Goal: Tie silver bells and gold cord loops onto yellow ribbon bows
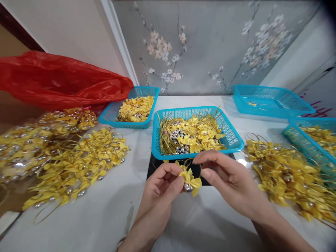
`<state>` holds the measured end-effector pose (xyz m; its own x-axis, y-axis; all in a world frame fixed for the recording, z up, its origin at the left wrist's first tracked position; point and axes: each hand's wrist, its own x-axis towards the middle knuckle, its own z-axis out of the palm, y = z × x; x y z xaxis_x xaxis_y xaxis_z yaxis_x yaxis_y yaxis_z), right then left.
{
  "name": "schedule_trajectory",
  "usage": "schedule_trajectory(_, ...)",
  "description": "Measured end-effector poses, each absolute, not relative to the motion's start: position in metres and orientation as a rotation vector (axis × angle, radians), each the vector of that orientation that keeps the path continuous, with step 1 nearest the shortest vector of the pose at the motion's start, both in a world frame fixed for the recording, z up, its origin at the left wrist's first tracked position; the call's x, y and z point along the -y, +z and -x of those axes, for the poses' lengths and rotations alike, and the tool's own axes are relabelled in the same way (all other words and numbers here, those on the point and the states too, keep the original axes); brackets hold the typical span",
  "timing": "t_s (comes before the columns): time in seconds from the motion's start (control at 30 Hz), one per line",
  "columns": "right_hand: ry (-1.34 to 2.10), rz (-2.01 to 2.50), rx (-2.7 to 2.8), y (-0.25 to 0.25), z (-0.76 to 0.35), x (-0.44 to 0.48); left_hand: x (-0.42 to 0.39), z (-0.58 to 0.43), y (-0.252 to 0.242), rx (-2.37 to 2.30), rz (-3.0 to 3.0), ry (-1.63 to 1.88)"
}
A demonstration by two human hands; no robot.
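1. My left hand (164, 187) grasps a yellow bow (194, 182), pinched between thumb and fingers; a silver bead (188, 188) shows on its lower part.
2. My right hand (231, 182) is just beside the bow, thumb and forefinger curved toward a thin gold cord (201, 169). I cannot tell whether they grip that cord.
3. The bow is in front of me, above the desk (91, 224), just on my side of the middle basket (168, 156).
4. That basket is blue and holds many yellow bows with silver beads, with gold cords bunched along its left side. A black mat (153, 171) shows under its near edge.
5. To my left, a loose pile (89, 161) of the same bows spreads over the desk, next to a clear bag (18, 154) full of more.
6. Behind these lies a crumpled red bag (65, 80), touching the left basket (131, 125), which is blue and holds bows too.
7. To my right, another pile (286, 171) lies against the right basket (296, 140), also blue with bows inside.
8. Farther back on that side stands the far basket (273, 111), blue, with a small yellow scrap (252, 104) in it.
9. Beyond the desk rises a grey panel (199, 45) with painted blossoms.
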<state>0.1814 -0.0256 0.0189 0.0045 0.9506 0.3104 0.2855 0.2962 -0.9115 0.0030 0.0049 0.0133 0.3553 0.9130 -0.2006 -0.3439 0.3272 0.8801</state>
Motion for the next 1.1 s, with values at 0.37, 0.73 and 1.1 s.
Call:
schedule_trajectory(0.37,1.156,1.313,1.352,0.01,-0.168,0.027,-0.004,-0.002,0.005,-0.888,-0.881,1.03)
schedule_trajectory(0.73,1.295,1.237,1.318,0.01,-0.169,0.025,-0.006,-0.001,0.007,-0.857,-0.838,0.878)
schedule_trajectory(1.1,1.541,0.864,1.008,-0.013,-0.16,0.026,-0.003,0.003,0.006,-0.855,-0.627,0.826)
